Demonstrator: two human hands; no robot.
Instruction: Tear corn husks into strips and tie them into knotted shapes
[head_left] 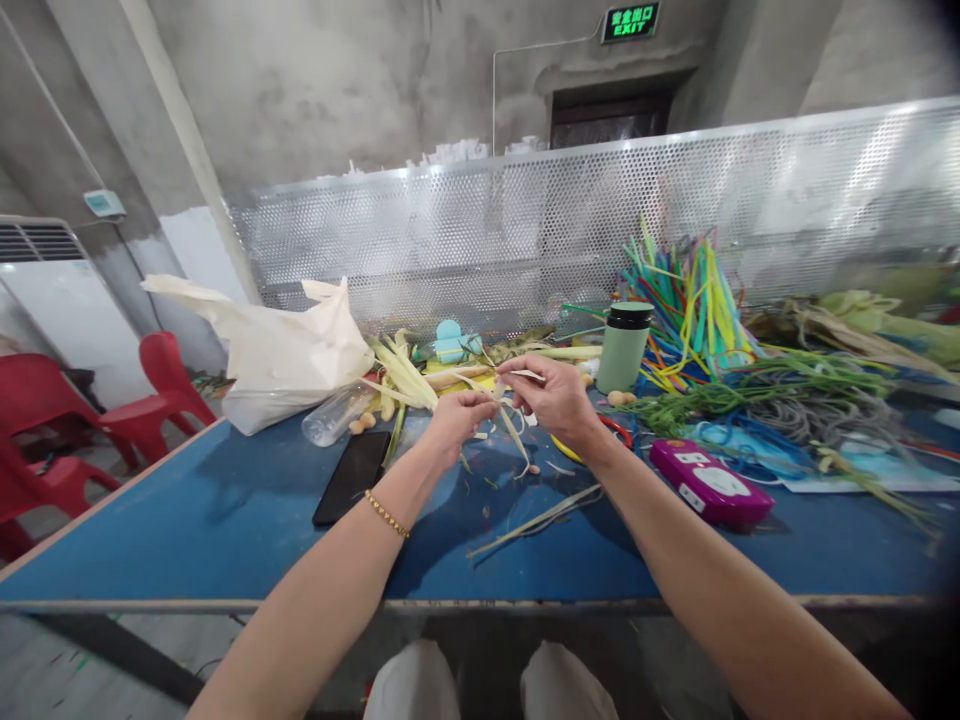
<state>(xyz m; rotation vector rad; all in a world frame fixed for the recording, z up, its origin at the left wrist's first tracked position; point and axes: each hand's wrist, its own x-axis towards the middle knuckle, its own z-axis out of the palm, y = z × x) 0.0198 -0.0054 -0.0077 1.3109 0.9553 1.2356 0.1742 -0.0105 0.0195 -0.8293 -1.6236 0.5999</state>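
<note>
Over the middle of the blue table, my left hand is closed in a pinch on a pale, thin corn husk strip. Close beside it on the right, my right hand also pinches the pale husk, its fingers curled with the palm turned down. One end of the strip hangs below the hands toward the tabletop. How the strips join between my fingertips is too small to tell. Just beyond my left hand lies a bundle of pale green husks. Several thin dry strips lie nearer the front edge.
Left of my hands are a black phone, a clear plastic bottle and a white bag. To the right stand a green cup, a purple box and heaped colourful strips. A perforated metal panel rises behind.
</note>
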